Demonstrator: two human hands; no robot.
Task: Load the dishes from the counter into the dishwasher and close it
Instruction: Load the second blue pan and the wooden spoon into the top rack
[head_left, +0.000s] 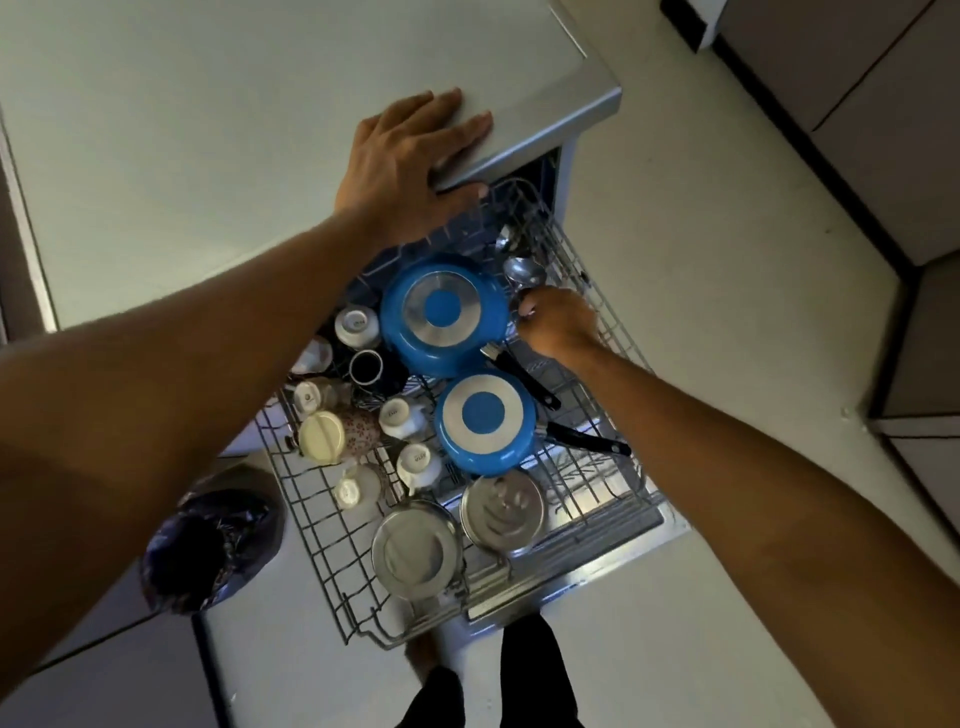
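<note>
Loading seems nearly done. On the pale grey counter top (208, 130) the left hand (410, 156) lies flat, released. In the pulled-out grey wire rack (322, 545), beside an upturned blue pan (441, 312), the right hand (558, 322) grips a steel ladle (524, 273): seat it, let go.

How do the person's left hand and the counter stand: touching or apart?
Touching. The head view shows the left hand lying flat on the counter, fingers spread near its edge.

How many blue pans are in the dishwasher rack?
2. The bigger blue pan lies upside down toward the back of the rack; the smaller blue pan lies upside down just in front. None seem hidden.
</note>
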